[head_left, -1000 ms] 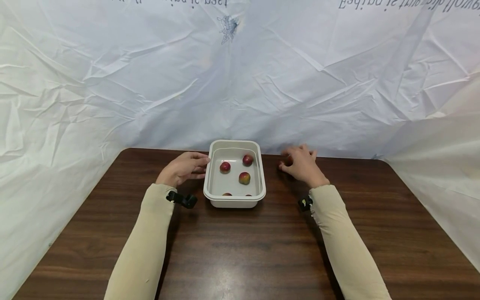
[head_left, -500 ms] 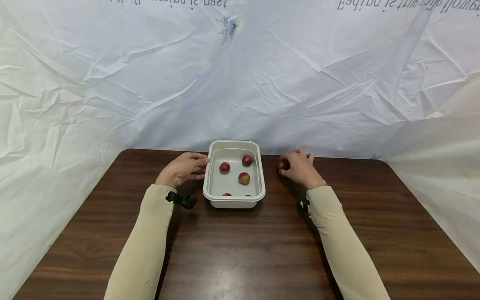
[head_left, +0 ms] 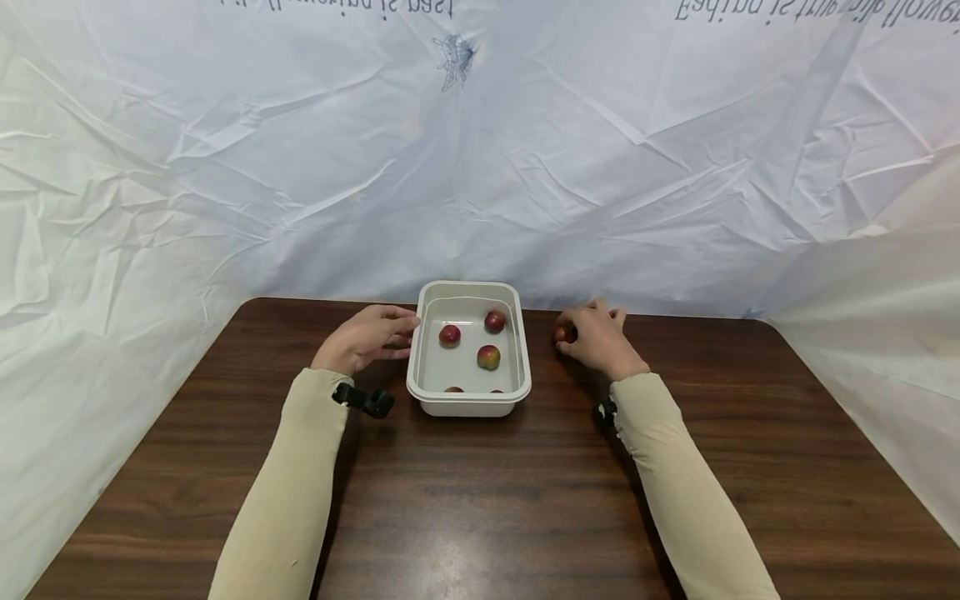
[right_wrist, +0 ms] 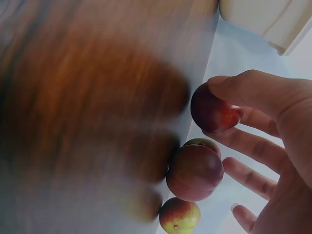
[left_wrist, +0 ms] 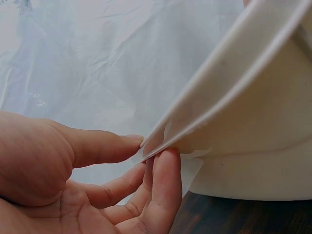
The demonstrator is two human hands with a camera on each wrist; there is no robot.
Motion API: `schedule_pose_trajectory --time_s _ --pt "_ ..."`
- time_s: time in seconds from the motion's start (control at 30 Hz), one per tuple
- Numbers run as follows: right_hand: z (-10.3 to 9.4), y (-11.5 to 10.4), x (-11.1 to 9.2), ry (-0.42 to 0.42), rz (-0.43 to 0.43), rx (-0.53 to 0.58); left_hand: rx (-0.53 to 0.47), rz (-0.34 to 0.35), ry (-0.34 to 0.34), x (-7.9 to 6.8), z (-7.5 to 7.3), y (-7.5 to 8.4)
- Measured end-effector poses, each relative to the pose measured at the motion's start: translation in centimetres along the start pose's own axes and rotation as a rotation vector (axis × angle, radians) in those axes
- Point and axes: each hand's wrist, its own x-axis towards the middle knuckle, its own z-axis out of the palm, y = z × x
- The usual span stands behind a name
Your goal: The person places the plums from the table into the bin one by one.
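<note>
A white plastic container (head_left: 469,399) stands on the table with several red and yellow-green plums (head_left: 488,357) inside. My left hand (head_left: 366,337) pinches its left rim, thumb above and fingers beneath, as the left wrist view shows at the rim (left_wrist: 195,105). To the right of the container, my right hand (head_left: 597,340) holds a dark red plum (right_wrist: 212,108) between thumb and fingers, low at the tabletop. Several other plums (right_wrist: 195,173) lie beside it under the palm; in the head view the hand hides them.
The dark wood table (head_left: 465,500) ends at the back against a wrinkled white cloth (head_left: 480,167) with printed letters. White cloth also hangs at both sides. Black wrist cameras (head_left: 363,400) sit on both sleeves.
My right hand has come slightly left and nearer, its fingers stilling and closing round the plum. The left hand and the container have stayed in place.
</note>
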Motion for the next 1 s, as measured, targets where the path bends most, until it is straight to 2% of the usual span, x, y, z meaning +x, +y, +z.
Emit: schedule_pose_trajectory --time_s 0.5,1.0 --pt "-0.8 -0.8 -0.1 0.067 -0.039 0.019 0.000 0.002 0.000 0.0 0.1 0.0" --pt "-1.6 -1.6 -0.1 0.094 -0.067 0.024 0.014 0.013 -0.005 -0.2 0.0 0.0"
